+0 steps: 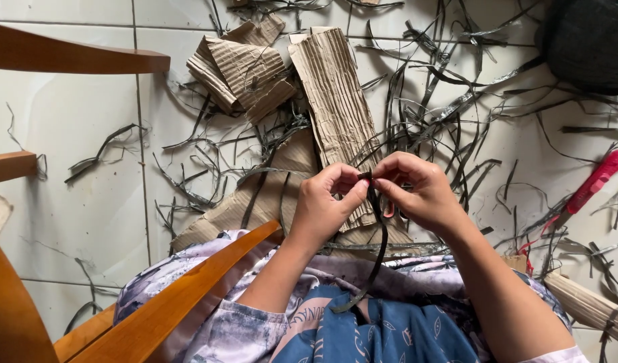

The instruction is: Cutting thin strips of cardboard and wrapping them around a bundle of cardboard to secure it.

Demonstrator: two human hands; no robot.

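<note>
My left hand [325,202] and my right hand [416,191] meet in the middle of the head view, both pinching the top end of a thin dark strip [377,242]. The strip hangs down between my wrists and ends on my patterned blue and lilac clothing [362,329]. Fingers of both hands are curled tight around the strip's upper end.
Brown corrugated cardboard pieces [332,94] lie on the white tiled floor [87,202] ahead, amid several scattered dark strips [450,101]. A red-handled cutter [594,181] lies at the right. Orange wooden chair parts [188,289] stand at the left. A dark round object [588,40] sits top right.
</note>
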